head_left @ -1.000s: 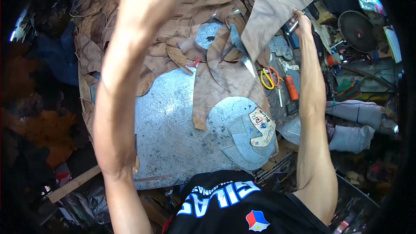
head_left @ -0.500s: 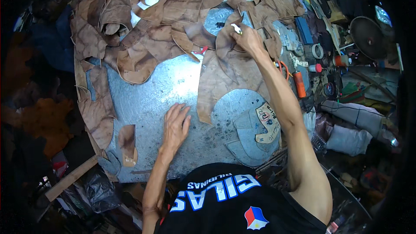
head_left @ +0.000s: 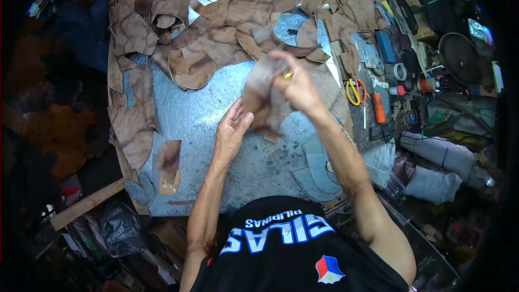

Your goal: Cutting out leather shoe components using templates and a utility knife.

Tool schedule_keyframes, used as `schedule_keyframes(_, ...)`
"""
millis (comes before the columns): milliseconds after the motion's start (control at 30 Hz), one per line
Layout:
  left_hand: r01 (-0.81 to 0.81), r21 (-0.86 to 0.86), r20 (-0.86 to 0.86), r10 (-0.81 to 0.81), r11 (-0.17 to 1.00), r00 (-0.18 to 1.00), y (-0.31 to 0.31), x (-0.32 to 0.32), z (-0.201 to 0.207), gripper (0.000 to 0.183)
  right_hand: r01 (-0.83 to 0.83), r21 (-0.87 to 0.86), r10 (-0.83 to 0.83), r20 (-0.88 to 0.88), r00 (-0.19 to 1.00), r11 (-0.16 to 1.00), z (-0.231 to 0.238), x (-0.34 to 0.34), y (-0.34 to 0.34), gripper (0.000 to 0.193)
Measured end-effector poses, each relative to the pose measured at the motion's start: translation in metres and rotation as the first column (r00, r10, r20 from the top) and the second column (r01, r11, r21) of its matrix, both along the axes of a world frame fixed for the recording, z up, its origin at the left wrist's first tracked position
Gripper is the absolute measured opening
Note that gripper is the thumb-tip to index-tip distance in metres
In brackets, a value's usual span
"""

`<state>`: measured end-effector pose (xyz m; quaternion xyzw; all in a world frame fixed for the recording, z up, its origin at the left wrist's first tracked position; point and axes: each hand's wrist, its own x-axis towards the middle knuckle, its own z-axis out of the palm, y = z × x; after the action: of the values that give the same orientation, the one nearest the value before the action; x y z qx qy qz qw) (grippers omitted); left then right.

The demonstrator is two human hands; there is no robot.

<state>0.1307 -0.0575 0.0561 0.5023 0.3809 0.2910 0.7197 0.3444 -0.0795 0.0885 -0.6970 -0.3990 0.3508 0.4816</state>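
A piece of brown leather (head_left: 255, 93), smeared by motion, is held up over the metal-topped table between my hands. My left hand (head_left: 232, 130) has its fingers and thumb at the leather's lower left edge, closed round it. On the upper right side, my right hand (head_left: 298, 89) is closed and blurred, with the leather beside its fingers. A small object with a yellow part (head_left: 287, 75) shows in that hand; its kind is unclear. Beneath lies a larger brown leather sheet (head_left: 324, 84). Grey rounded pattern pieces (head_left: 319, 170) rest near my right forearm, which partly covers them.
Many cut leather pieces (head_left: 216, 48) overlap across the table's far side. One small leather piece (head_left: 169, 159) lies at the left. To the right are yellow-and-orange-handled scissors (head_left: 356, 93), an orange cylinder (head_left: 377, 109), a blue block (head_left: 385, 47) and a dark round dish (head_left: 460, 53).
My right hand has come nearer and leftward from the far leather pile, with a leather piece now lifted. My left hand has risen from the bare metal to meet it. The view has shifted slightly.
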Motion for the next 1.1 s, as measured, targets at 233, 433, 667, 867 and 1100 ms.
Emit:
schedule_keyframes(233,-0.072,-0.282,0.021,0.081,0.957,0.997,0.011,-0.066,-0.017,0.033,0.06,-0.089,0.047,0.864,0.501,0.994,-0.065,0.051,0.019,0.038)
schedule_keyframes(433,-0.087,-0.411,0.12,0.148,0.907,0.982,0.019,-0.099,-0.04,0.036,0.171,-0.324,0.241,0.892,0.383,0.93,-0.093,0.123,0.029,0.028)
schedule_keyframes(667,-0.136,-0.487,0.117,0.218,0.863,0.969,0.002,-0.141,-0.054,0.039,-0.121,0.042,0.024,0.867,0.498,0.992,0.014,-0.02,-0.018,0.031)
schedule_keyframes(867,-0.137,-0.534,0.131,0.242,0.835,0.961,-0.022,-0.14,-0.067,0.052,-0.317,-0.468,0.561,0.612,0.557,0.825,-0.004,-0.173,-0.085,0.037)
schedule_keyframes(1100,-0.215,-0.531,0.107,0.317,0.819,0.942,-0.04,-0.142,-0.063,0.047,-0.37,-0.474,0.593,0.52,0.615,0.799,-0.017,-0.214,-0.107,0.049)
